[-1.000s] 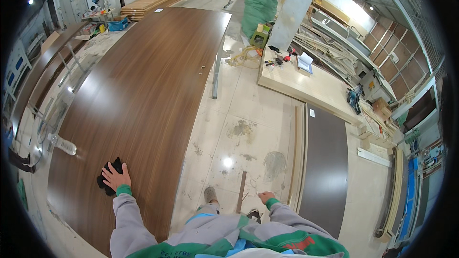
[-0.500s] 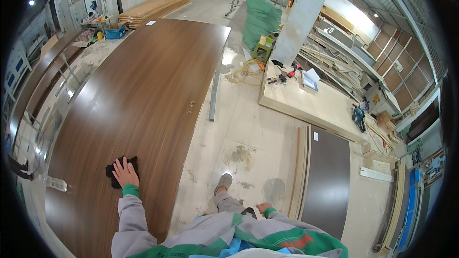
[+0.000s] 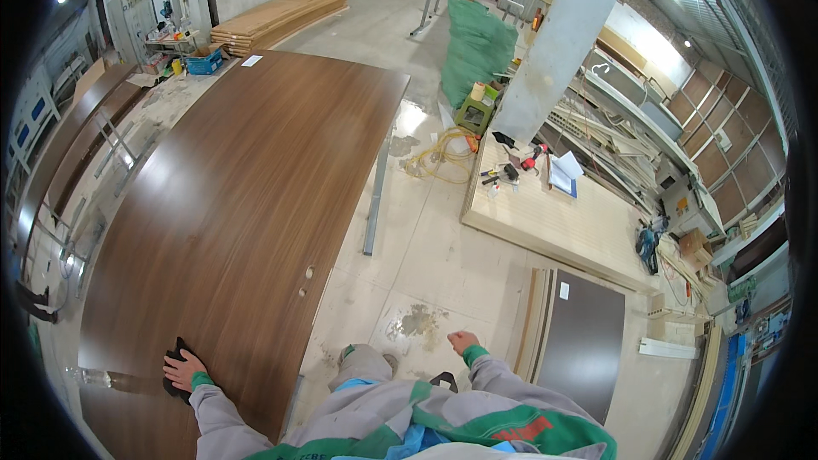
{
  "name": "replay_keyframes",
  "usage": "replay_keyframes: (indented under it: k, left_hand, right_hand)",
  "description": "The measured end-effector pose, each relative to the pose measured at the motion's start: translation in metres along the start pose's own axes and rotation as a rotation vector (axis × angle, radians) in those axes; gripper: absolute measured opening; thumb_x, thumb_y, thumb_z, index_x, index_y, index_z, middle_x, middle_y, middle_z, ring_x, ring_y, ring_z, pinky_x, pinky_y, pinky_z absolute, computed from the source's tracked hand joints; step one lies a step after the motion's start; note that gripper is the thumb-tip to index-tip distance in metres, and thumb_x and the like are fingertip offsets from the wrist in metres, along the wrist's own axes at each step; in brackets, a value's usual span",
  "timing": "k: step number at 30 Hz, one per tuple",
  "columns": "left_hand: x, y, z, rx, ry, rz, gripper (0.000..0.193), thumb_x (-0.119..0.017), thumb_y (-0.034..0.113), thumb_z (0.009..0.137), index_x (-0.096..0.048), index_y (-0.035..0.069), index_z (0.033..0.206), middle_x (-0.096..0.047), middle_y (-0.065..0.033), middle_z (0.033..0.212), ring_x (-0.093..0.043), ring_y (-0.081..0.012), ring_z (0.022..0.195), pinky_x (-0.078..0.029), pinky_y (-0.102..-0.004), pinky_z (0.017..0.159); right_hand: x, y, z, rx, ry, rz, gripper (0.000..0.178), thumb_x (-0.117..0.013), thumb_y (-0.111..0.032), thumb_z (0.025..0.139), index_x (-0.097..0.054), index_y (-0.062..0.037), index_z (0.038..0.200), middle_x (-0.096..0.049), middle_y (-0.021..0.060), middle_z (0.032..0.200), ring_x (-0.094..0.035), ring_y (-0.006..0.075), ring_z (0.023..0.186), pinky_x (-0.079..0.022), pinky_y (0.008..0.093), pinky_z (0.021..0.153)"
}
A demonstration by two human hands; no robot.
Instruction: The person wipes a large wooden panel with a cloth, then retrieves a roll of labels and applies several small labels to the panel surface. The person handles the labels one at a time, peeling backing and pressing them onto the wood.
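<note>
Pressing the black cloth point(image 3: 175, 389) against the brown panel point(image 3: 230, 204) is our present step: our left hand point(image 3: 185, 370) lies spread over it, near the clear bottle point(image 3: 94, 377). Our right hand point(image 3: 463, 342) hangs above the floor point(image 3: 443, 264), how closed we cannot tell. Moving the cloth would, we judge, need a flat palm.

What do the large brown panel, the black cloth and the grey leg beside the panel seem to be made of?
Panel: wood or wood-look laminate, satin; streaked grain, glare. Black cloth: probably matt fabric; it crumples under the left hand. Grey leg: likely metal; dull sheen.
</note>
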State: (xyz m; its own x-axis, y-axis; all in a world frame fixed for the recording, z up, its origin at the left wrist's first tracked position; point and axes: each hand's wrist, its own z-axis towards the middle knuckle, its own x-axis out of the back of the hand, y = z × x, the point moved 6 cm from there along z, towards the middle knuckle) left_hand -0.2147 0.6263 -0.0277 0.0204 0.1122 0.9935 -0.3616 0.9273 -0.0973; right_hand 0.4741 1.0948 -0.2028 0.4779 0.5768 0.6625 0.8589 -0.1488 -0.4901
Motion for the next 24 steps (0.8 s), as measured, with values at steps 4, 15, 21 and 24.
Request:
replay_keyframes:
  k: [4, 15, 21, 24]
  left_hand:
    - [0.02, 0.112, -0.027, -0.202, 0.106, -0.07, 0.067, -0.044, 0.051, 0.103, -0.036, 0.012, 0.156, -0.036, -0.0183, 0.16, -0.034, -0.0359, 0.148, -0.03, -0.0515, 0.119]
    - [0.097, 0.562, -0.2, -1.034, 0.015, -0.352, 0.076, -0.057, 0.045, 0.094, -0.039, 0.0, 0.152, -0.033, -0.0266, 0.16, -0.025, -0.042, 0.151, -0.019, -0.0561, 0.123]
    - [0.117, 0.602, -0.323, -1.468, -0.158, -0.513, 0.079, -0.059, 0.043, 0.091, -0.036, 0.001, 0.153, -0.029, -0.0271, 0.162, -0.022, -0.0425, 0.152, -0.013, -0.054, 0.125]
    - [0.116, 0.554, -0.305, -1.447, -0.228, -0.517, 0.08, -0.066, 0.038, 0.086, -0.038, 0.001, 0.151, -0.032, -0.0273, 0.16, -0.023, -0.0433, 0.151, -0.014, -0.0543, 0.125]
  right_hand:
    - [-0.013, 0.031, 0.031, -0.194, -0.143, 0.011, 0.049, -0.061, -0.049, 0.09, -0.076, -0.0075, 0.112, -0.074, 0.0183, 0.11, -0.071, 0.0351, 0.104, -0.053, 0.0425, 0.093]
    - [0.115, -0.175, 0.231, 0.122, -0.051, -0.116, 0.048, -0.059, -0.048, 0.092, -0.075, -0.0067, 0.111, -0.074, 0.0192, 0.11, -0.069, 0.0361, 0.105, -0.053, 0.0429, 0.094]
    - [0.192, -0.32, 0.323, 0.293, 0.172, 0.1, 0.044, -0.061, -0.043, 0.094, -0.075, -0.0064, 0.113, -0.074, 0.0139, 0.092, -0.071, 0.0254, 0.086, -0.054, 0.038, 0.084]
    - [0.19, -0.33, 0.348, 0.276, 0.067, 0.044, 0.047, -0.059, -0.046, 0.093, -0.074, -0.0066, 0.115, -0.074, 0.0185, 0.111, -0.068, 0.0358, 0.11, -0.052, 0.0433, 0.097]
